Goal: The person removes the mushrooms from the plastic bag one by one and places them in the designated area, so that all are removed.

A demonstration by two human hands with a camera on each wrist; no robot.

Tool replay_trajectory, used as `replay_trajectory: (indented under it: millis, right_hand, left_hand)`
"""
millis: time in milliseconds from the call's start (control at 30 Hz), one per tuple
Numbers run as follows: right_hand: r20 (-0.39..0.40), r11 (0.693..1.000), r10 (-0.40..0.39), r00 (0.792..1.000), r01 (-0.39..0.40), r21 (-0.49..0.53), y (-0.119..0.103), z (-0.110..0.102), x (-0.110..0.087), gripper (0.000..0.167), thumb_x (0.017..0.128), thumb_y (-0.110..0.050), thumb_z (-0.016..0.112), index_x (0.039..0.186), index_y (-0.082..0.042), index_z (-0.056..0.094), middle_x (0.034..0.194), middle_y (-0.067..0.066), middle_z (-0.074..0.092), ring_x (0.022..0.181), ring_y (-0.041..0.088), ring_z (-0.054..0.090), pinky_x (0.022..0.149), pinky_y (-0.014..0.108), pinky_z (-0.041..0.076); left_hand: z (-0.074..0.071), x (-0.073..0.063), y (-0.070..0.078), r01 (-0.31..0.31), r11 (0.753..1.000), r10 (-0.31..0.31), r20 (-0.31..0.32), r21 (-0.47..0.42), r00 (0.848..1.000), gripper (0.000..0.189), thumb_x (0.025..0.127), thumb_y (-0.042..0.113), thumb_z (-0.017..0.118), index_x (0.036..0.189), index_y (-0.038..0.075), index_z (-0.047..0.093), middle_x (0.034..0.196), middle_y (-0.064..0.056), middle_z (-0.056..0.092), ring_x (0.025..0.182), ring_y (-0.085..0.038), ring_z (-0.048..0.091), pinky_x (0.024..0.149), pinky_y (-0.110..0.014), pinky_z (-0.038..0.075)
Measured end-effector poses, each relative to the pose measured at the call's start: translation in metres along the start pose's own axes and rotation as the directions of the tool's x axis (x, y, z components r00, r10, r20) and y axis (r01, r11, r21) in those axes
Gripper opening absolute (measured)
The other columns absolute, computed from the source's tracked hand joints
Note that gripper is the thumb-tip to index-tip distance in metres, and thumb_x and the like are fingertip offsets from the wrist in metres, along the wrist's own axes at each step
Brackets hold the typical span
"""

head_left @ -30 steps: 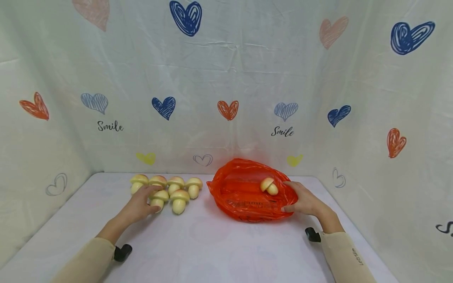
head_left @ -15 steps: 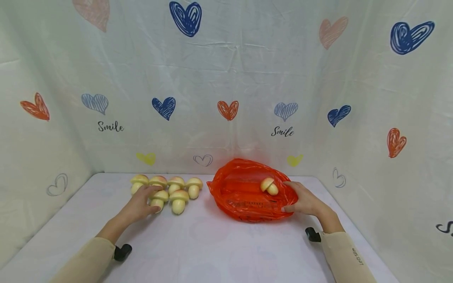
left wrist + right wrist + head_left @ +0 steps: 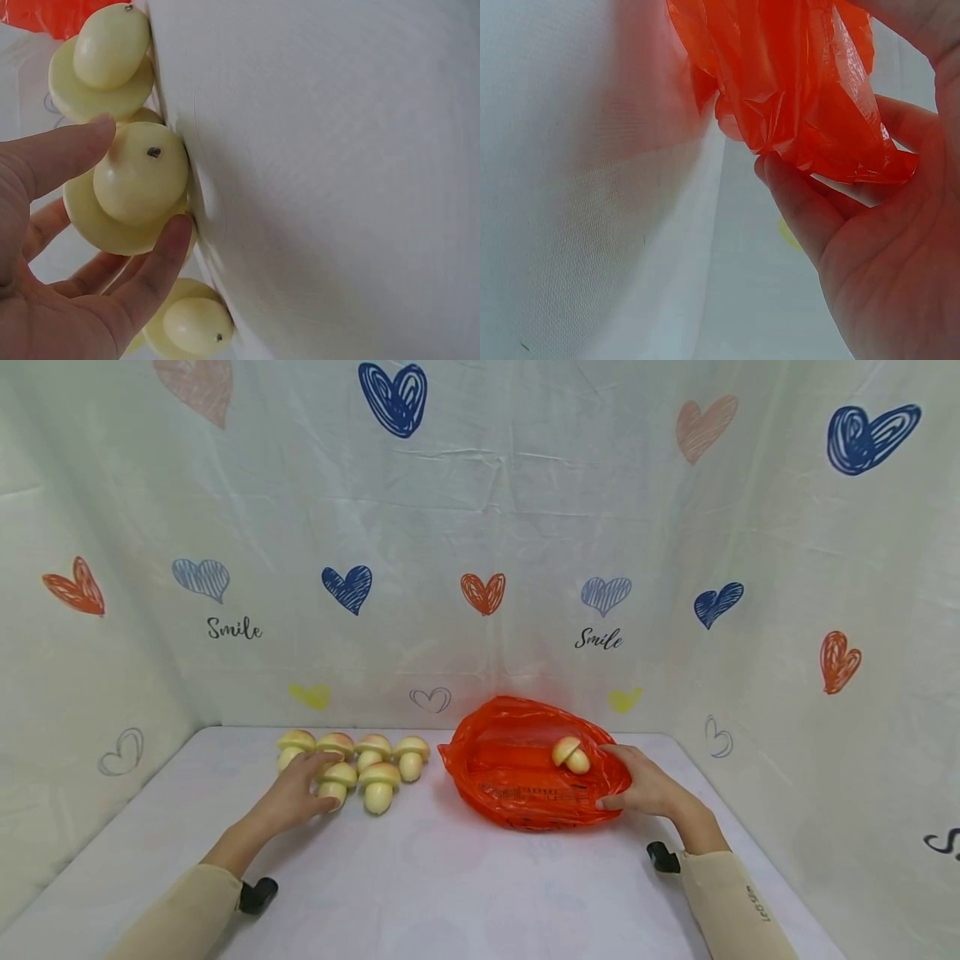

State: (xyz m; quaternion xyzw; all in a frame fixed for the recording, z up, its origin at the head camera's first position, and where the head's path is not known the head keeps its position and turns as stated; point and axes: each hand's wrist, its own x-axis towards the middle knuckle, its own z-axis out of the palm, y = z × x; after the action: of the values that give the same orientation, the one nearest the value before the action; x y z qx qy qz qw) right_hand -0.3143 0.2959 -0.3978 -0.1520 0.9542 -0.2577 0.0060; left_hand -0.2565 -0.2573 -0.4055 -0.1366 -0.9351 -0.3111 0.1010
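My left hand (image 3: 294, 792) holds a pale yellow toy mushroom (image 3: 337, 781) at the front left of the group. In the left wrist view, thumb and fingers curl round this mushroom (image 3: 139, 176) from both sides, and its stem end faces the camera. A red plastic bag (image 3: 525, 812) lies with its mouth spread toward me, right of the mushrooms. My right hand (image 3: 654, 783) grips the bag's right edge; the right wrist view has the thin crumpled plastic (image 3: 802, 97) between thumb and fingers. One mushroom (image 3: 572, 755) with a tan cap lies inside the bag.
Several more toy mushrooms stand close by, including one just right of the held one (image 3: 379, 787) and one at the back right (image 3: 412, 757). The white table (image 3: 465, 893) meets a heart-print curtain (image 3: 420, 527) at its back and sides.
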Motion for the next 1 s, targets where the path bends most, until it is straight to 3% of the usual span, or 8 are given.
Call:
replay_trajectory:
  millis: [333,533,800,1000]
  right_hand:
    - [0.000,1.000,-0.005,1.000,0.005,-0.007,0.000,0.000,0.000,0.095,0.065,-0.044,0.083,0.143,-0.014,0.038,0.146,0.016,0.034,0.128,0.040,0.035,0.092,0.061,0.043]
    - [-0.006,1.000,-0.024,1.000,0.024,-0.019,0.001,0.000,0.000,0.093,0.066,-0.042,0.083,0.143,-0.013,0.039,0.145,0.016,0.036,0.129,0.039,0.036,0.095,0.062,0.039]
    - [-0.008,1.000,-0.023,1.000,0.023,-0.022,0.001,0.001,0.000,0.093,0.066,-0.042,0.083,0.143,-0.014,0.039,0.145,0.016,0.036,0.129,0.039,0.036,0.094,0.062,0.040]
    - [-0.009,1.000,-0.016,1.000,0.016,-0.018,0.001,0.002,0.000,0.093,0.066,-0.043,0.083,0.143,-0.014,0.039,0.145,0.016,0.035,0.129,0.039,0.036,0.094,0.062,0.041]
  left_hand:
    - [-0.006,0.000,0.007,0.012,0.999,-0.012,0.005,0.032,1.000,0.062,0.078,0.012,0.078,0.131,-0.002,0.049,0.122,-0.029,0.044,0.112,-0.046,0.047,0.090,-0.062,0.039]
    - [-0.009,0.002,0.016,-0.072,0.993,0.074,-0.020,0.095,0.997,0.058,0.078,0.013,0.078,0.128,0.000,0.052,0.120,-0.027,0.048,0.106,-0.042,0.052,0.085,-0.058,0.044]
    - [-0.005,0.006,0.045,-0.164,0.980,0.169,-0.046,0.111,0.984,0.055,0.077,0.010,0.077,0.126,0.000,0.055,0.118,-0.019,0.051,0.103,-0.036,0.054,0.084,-0.052,0.047]
    - [0.003,0.010,0.071,-0.180,0.979,0.184,-0.029,0.099,0.983,0.054,0.076,0.014,0.079,0.126,0.006,0.057,0.117,-0.014,0.053,0.102,-0.033,0.056,0.083,-0.048,0.049]
